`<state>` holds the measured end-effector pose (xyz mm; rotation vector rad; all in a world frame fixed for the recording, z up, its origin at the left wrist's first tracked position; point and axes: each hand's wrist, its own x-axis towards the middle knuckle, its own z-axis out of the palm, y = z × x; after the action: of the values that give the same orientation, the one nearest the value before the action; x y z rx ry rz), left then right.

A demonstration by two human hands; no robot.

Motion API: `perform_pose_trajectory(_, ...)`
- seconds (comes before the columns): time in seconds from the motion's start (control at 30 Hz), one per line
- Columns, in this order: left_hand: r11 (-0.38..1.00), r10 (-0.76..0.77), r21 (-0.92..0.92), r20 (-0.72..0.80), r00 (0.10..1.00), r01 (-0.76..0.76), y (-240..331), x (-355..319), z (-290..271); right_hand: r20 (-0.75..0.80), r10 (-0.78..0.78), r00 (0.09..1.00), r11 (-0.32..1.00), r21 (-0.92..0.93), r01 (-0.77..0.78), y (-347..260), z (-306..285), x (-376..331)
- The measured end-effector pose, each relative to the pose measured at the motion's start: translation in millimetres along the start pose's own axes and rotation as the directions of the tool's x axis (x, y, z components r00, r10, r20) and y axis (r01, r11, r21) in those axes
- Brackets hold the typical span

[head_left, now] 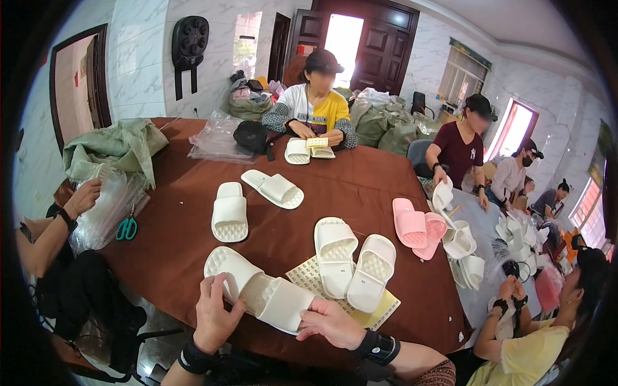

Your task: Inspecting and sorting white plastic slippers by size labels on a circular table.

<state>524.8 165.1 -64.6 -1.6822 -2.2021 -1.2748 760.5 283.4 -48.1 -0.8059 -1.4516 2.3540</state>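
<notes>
At the near table edge, my left hand (215, 314) grips the side of a white slide slipper (233, 270) with a bumpy footbed. A second white slipper (286, 305) adjoins it on the right, partly overlapped. My right hand (333, 323) pinches this one's right end between thumb and fingers. To their right, a pair of white slippers (336, 257) lies partly on yellowish sticker sheets (380, 312). Farther off, two more white slippers, one upright (230, 212) and one slanted (275, 188), lie apart on the brown cloth.
A brown-covered table (174, 212) spreads before me. Pink slippers (418, 226) and a stack of white ones (460, 241) sit at its right. Teal scissors (127, 227) and clear plastic bags (106, 206) lie left. Across, a person handles slippers (298, 151); other people work right and left.
</notes>
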Motion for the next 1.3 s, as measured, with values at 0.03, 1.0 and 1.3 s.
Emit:
perform_pose_trajectory(0.03, 1.000, -0.015, 0.011, 0.003, 1.000, 0.015, 0.2, 0.5, -0.7, 0.020, -0.018, 1.000, 1.000, 0.008, 0.018, 2.5, -1.0, 2.4)
perform_pose_trajectory(1.0, 0.994, -0.067, -0.075, 0.091, 0.994, 0.074, 14.9, 3.8, -1.4, -0.195, -0.193, 0.961, 0.847, -0.528, 0.063, 3.9, -22.0, -37.8)
perform_pose_trajectory(1.3, 0.993, 0.115, 0.025, -0.023, 0.993, -0.115, 21.9, 2.0, -5.9, -0.028, -0.215, 0.976, 0.921, -0.337, 0.193, -3.0, -11.9, -37.3)
